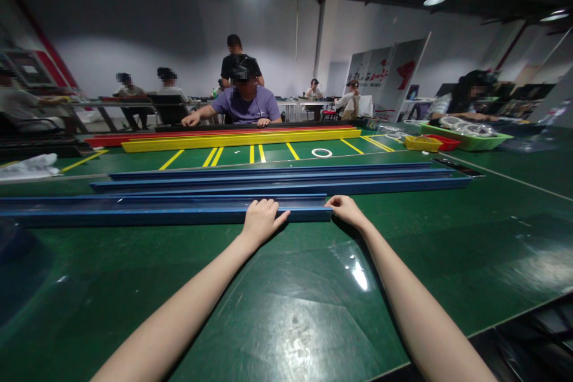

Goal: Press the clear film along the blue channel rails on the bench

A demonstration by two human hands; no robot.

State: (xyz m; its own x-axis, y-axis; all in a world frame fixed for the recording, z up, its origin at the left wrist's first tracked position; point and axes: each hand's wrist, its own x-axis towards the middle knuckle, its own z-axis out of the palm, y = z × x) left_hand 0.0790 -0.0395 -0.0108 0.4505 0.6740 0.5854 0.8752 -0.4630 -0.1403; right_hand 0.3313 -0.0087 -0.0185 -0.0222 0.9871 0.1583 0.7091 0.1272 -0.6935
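Observation:
A long blue channel strip (179, 215) lies lengthwise across the green table in front of me, its left part running out of view. My left hand (263, 221) is bent over its near wall close to the right end, fingers curled into the trough and thumb stretched along the edge. At that right end, my right hand (345, 210) has thumb and forefinger pinched together on the tip of the strip. Whether a thin film is also between those fingertips cannot be seen. Just beyond lie more blue channel strips (286, 184), parallel to the first.
Yellow (242, 141) and red strips lie farther back, before a person in a purple shirt (246, 104). A white ring (322, 153) rests among yellow tape lines. Right of it are a dark flat object (461, 168), a yellow tray (422, 143) and a green basket (468, 140).

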